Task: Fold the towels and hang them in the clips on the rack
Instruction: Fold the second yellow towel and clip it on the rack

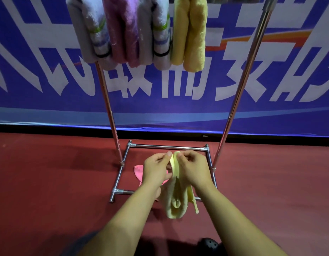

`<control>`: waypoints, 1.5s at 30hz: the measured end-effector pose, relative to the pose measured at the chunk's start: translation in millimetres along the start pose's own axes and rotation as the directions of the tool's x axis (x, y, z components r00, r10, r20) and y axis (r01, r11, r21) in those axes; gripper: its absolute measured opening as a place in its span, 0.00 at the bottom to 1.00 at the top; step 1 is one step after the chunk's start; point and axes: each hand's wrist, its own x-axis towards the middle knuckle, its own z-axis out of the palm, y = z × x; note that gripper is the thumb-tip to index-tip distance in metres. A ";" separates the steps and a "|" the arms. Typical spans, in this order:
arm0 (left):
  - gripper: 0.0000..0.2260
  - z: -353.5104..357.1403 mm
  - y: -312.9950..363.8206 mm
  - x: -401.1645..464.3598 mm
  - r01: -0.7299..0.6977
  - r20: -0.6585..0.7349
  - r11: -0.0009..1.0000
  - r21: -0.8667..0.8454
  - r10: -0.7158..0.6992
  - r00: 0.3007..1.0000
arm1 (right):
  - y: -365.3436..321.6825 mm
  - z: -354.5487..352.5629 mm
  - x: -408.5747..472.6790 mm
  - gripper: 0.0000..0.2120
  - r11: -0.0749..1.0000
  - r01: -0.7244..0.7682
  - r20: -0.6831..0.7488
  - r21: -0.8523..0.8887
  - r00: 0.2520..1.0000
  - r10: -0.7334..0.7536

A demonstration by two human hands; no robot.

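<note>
A: What are the hands doing?

B: Both hold one pale yellow towel [175, 196] up in the air, over the base of the rack [234, 100]. The left hand [156, 168] pinches the top edge between thumb and curled fingers. The right hand [192, 168] does the same just beside it, so the two pinches nearly touch at the top of the cloth.

A: So neither hand is spread?

B: No. The fingers of both are curled in on the fabric. The towel hangs down from them between the forearms, doubled lengthwise, with its lower end loose above the red floor [49, 182].

A: How many towels are there in all?

B: Hanging at the top of the rack I count four. From the left there is a grey and white striped towel [91, 34], a purple towel [123, 32], a second grey striped towel [156, 34] and a golden yellow towel [190, 34]. They hang side by side, touching. The clips are out of view above the frame edge.

A: Anything on the floor?

B: One pink towel [138, 172] lies inside the rack's base frame, partly hidden behind the left hand. With the one in hand, that makes six.

A: And behind the rack?

B: A blue banner [178, 111] with large white characters.
</note>
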 end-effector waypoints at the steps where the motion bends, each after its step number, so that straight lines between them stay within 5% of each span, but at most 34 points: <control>1: 0.09 0.0 0.2 0.4 0.000 0.009 1.000 0.009 0.000 1.000 | -0.7 0.0 0.1 0.08 1.000 0.007 -0.004 -0.009 1.000 -0.007; 11: 0.12 4.2 11.2 -9.8 -0.033 0.041 0.999 0.023 0.032 0.999 | -2.9 1.5 -1.7 0.07 0.995 0.072 -0.015 -0.064 0.997 -0.073; 21: 0.30 3.7 21.3 -20.3 0.070 0.135 0.987 -0.141 -0.051 0.990 | -9.2 -10.2 -7.1 0.13 0.998 0.067 0.020 -0.020 0.998 -0.066; 29: 0.28 6.3 25.1 -24.8 0.137 0.235 0.980 -0.143 -0.101 0.967 | -8.6 -20.8 -1.3 0.05 0.987 0.100 -0.031 -0.127 0.994 -0.105; 33: 0.11 1.7 27.4 -16.3 -0.067 0.155 0.998 0.011 0.065 0.986 | -13.5 -30.2 1.6 0.04 0.972 0.204 -0.041 -0.120 0.977 -0.210; 37: 0.18 -17.5 20.2 1.4 -0.387 0.066 0.812 0.438 0.400 0.914 | -16.7 -41.3 0.2 0.03 0.964 0.265 -0.039 -0.008 0.964 -0.265; 45: 0.23 -32.8 3.7 9.3 -0.546 0.321 0.568 0.616 0.452 0.832 | -18.7 -59.1 -7.0 0.05 0.943 0.307 0.051 0.126 0.948 -0.315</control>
